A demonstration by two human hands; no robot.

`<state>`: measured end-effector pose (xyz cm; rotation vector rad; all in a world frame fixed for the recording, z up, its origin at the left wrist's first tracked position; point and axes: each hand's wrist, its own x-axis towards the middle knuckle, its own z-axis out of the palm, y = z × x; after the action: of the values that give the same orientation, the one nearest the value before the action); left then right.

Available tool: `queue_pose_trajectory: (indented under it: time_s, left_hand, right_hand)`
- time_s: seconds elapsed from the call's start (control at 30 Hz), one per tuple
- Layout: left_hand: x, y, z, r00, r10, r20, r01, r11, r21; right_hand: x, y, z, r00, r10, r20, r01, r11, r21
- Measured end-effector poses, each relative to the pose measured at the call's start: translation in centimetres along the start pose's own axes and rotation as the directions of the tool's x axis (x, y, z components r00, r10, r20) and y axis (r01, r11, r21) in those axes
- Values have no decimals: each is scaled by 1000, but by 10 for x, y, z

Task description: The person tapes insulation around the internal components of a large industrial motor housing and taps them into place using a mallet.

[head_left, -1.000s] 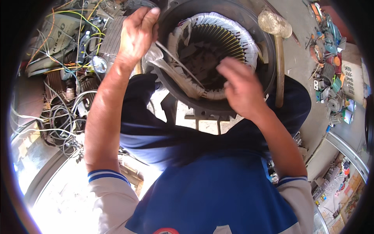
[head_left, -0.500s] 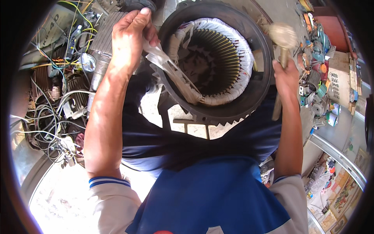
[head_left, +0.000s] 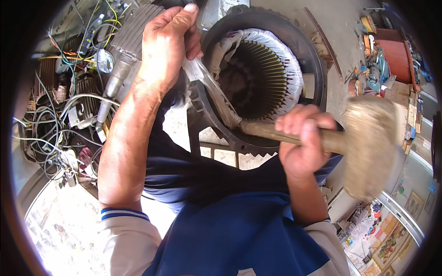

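A round motor stator in a dark metal housing [head_left: 264,18] stands in front of me, its coil end [head_left: 292,62] wrapped in white tape and its dark slots showing inside the bore. My left hand [head_left: 168,46] is closed on a strip of white tape [head_left: 207,83], stretched from the near side of the coil up to my fingers. Fingers wrapped round its handle, my right hand [head_left: 304,142] grips a wooden mallet [head_left: 368,147] close to the head. The head points right and toward me; the handle's end reaches the wrapped coil where the strip meets it.
At the left lie tangled cables [head_left: 50,142] and motor parts beside a ridged rotor with a shaft [head_left: 115,80]. A long metal bar [head_left: 324,43] rests on the floor beyond the housing. Tools, a red box [head_left: 391,55] and cardboard line the right side.
My right hand has swung the mallet from upright at the housing's right side to sideways, bringing the handle's end onto the coil. My left hand keeps the tape, shifted slightly right.
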<state>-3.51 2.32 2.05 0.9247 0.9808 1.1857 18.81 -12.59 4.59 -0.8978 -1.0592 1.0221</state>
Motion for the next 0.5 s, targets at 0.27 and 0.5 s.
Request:
queue_pose_trajectory:
  time_s: [0.27, 0.5]
  left_hand:
    - [2, 6, 1, 999, -5, -47, 3, 999, -39]
    - [-20, 19, -3, 965, 49, 257, -21, 993, -113]
  right_hand:
    - [0, 18, -10, 1000, 6, -12, -7, 994, -113]
    - [18, 32, -18, 969, 171, -175, -205, 959, -195]
